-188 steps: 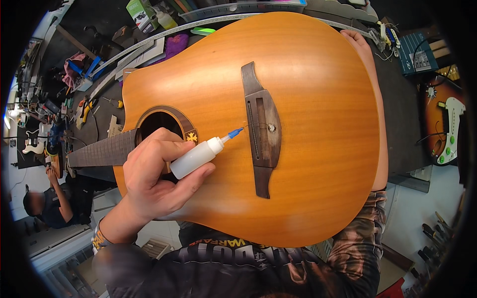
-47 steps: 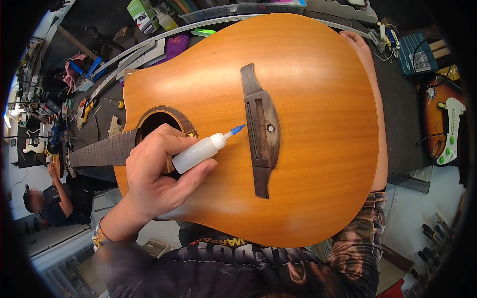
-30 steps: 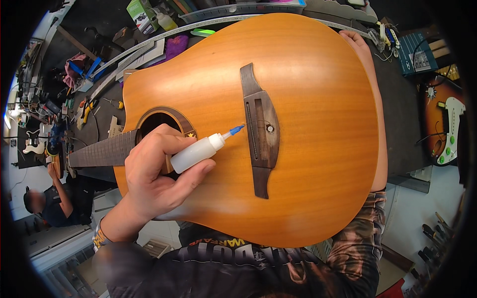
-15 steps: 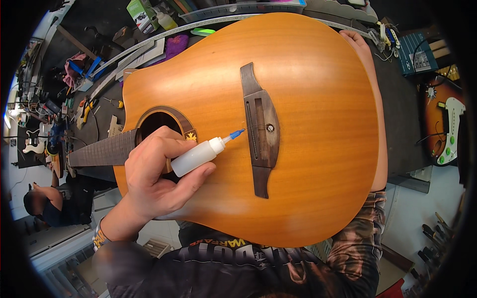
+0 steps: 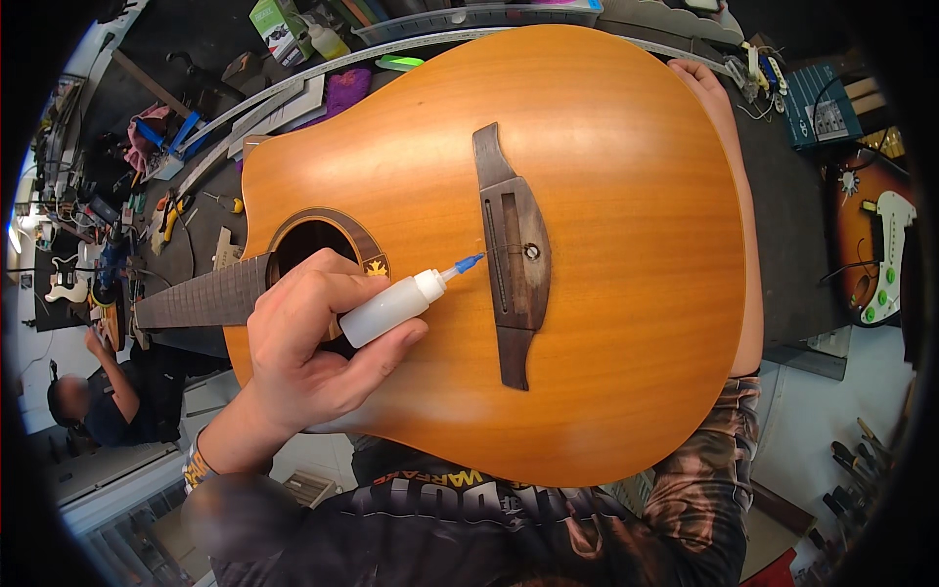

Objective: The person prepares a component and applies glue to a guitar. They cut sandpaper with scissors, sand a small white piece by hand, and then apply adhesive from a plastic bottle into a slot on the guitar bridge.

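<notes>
An acoustic guitar body (image 5: 626, 323) with an orange-brown top lies in front of me, its neck (image 5: 201, 293) pointing left. My left hand (image 5: 318, 342) is closed round a small white squeeze bottle (image 5: 386, 311) beside the soundhole (image 5: 313, 240). The bottle's blue nozzle tip (image 5: 470, 262) is at the left edge of the dark wooden bridge (image 5: 523, 284); whether it touches cannot be made out. A slot and a round screw head (image 5: 531, 251) show in the bridge. My right hand (image 5: 700, 76) grips the guitar's far right rim, its fingers partly hidden behind the body.
Behind the guitar are a purple cloth (image 5: 347, 90), a green box (image 5: 281, 31) and a clear bin (image 5: 479, 15). Hand tools lie on the bench at left. A sunburst electric guitar body (image 5: 880, 245) is at right. Another person (image 5: 117, 401) works at far left.
The squeeze bottle has shifted very slightly right in my left hand. My right hand has not moved. The other person's arm has risen toward their bench.
</notes>
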Demonstrator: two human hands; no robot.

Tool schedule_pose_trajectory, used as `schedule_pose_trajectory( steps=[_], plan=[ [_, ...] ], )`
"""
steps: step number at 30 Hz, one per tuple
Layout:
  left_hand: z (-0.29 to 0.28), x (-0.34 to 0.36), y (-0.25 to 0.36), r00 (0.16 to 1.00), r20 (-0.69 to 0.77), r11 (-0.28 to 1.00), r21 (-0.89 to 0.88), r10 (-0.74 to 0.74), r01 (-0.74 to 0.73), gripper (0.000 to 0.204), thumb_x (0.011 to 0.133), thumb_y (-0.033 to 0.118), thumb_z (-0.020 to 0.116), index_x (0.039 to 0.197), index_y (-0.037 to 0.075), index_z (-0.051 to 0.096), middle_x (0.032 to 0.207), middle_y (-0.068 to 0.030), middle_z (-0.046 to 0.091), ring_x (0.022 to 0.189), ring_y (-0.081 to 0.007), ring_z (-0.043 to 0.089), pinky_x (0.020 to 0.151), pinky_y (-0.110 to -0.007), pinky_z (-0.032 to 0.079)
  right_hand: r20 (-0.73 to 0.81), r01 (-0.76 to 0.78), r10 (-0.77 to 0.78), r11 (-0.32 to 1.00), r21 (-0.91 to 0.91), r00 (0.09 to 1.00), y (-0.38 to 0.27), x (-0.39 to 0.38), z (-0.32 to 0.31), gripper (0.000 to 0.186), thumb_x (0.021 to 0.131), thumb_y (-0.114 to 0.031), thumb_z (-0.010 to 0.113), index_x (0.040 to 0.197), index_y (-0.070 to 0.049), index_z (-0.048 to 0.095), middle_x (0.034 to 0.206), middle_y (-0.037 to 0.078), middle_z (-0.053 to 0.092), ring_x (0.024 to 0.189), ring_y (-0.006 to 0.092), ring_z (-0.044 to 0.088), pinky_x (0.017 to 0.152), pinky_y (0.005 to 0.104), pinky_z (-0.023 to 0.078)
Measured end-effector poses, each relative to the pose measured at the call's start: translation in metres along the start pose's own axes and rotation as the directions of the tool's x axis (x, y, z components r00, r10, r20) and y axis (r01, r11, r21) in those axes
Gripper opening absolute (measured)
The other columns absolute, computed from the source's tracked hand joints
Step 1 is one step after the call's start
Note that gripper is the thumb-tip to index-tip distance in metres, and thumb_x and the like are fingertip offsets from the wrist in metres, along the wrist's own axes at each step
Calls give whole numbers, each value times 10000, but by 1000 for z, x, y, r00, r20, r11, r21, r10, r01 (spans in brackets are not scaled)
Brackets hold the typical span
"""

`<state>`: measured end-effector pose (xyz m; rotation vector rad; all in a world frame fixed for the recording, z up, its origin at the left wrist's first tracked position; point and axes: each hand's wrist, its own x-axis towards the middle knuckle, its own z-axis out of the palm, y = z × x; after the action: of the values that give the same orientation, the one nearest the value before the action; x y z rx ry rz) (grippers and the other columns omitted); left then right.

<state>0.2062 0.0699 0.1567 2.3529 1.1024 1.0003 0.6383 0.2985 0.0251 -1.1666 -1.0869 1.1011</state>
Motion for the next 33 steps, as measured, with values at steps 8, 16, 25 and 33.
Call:
schedule_pose_trajectory(
  steps=[8, 16, 25, 33],
  plan=[
    [0, -1, -2, 1000, -9, 1000, 0, 13, -13, 365, 787, 63, 940, 1008, -30, 664, 819, -149, 697, 670, -241, 649, 572, -329, 485, 20, 9, -9, 1000, 9, 1000, 3, 4, -4, 225, 1082, -240, 692, 1189, -43, 683, 910, -25, 678, 771, 34, 614, 653, 226, 479],
    [-2, -2, 0, 1000, -25, 1000, -6, -9, 9, 367, 779, 54, 939, 1006, -30, 663, 822, -150, 697, 674, -251, 650, 584, -337, 494, 12, -1, 0, 999, 33, 1000, 2, 2, 2, 237, 1081, -246, 696, 1198, -41, 677, 923, -21, 677, 772, 37, 616, 652, 232, 489],
    [-3, -1, 0, 1000, -9, 1000, -14, -23, 22, 344, 778, 44, 935, 982, -30, 668, 816, -152, 690, 669, -239, 644, 578, -326, 482, -2, -1, 1, 1000, 14, 1000, 0, 0, 1, 244, 1078, -243, 700, 1210, -39, 674, 941, -23, 670, 780, 42, 619, 657, 237, 498],
    [-1, -2, -2, 1000, -21, 1000, -20, -6, 6, 346, 784, 46, 933, 993, -28, 667, 807, -142, 684, 663, -232, 636, 575, -325, 477, 11, -1, 1, 999, 51, 1000, 5, 4, -3, 231, 1075, -233, 703, 1202, -41, 677, 946, -25, 668, 783, 41, 619, 656, 234, 499]
  ],
)
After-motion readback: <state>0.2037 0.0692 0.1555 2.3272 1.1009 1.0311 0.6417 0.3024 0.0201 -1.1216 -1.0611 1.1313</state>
